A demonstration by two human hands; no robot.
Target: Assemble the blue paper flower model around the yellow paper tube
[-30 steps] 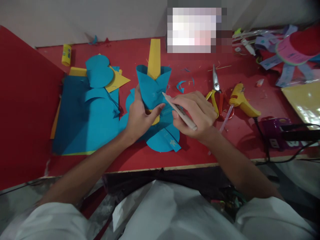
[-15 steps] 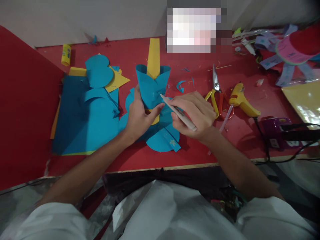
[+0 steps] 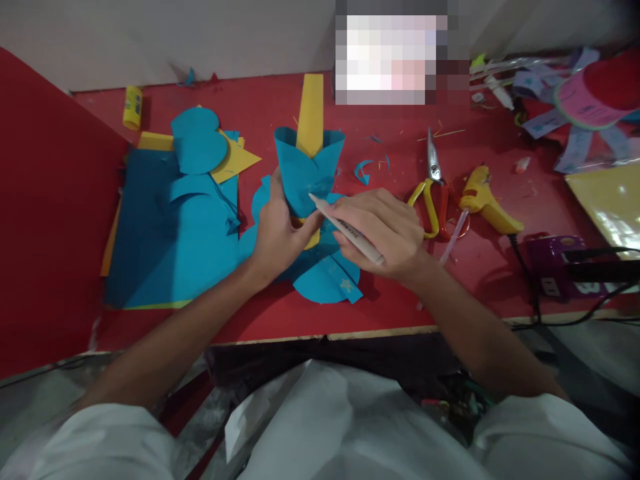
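A blue paper piece point(image 3: 306, 175), curled into a cup shape, stands upright with a yellow paper strip point(image 3: 311, 110) rising from its top. My left hand point(image 3: 283, 220) is closed around its lower left side, with the thumb across the front near a small yellow band. In my right hand point(image 3: 383, 227) is a pale marker pen point(image 3: 353, 233), held like a pencil. Its tip is at the front of the blue paper, just above my left thumb. Beneath both hands lie more blue paper shapes point(image 3: 320, 283), one with a pale star on it.
Blue sheets point(image 3: 170, 247) with cut paper shapes lie to the left, a glue stick point(image 3: 133, 108) behind them. On the right are scissors point(image 3: 434, 187), a yellow glue gun point(image 3: 487, 200), a purple box point(image 3: 555, 267) and a pink paper craft point(image 3: 583, 93). Paper scraps point(image 3: 363, 172) are scattered about.
My right hand has moved slightly left, taking the pen tip leftward and a little down across the blue paper. The paper piece has shifted slightly right in view.
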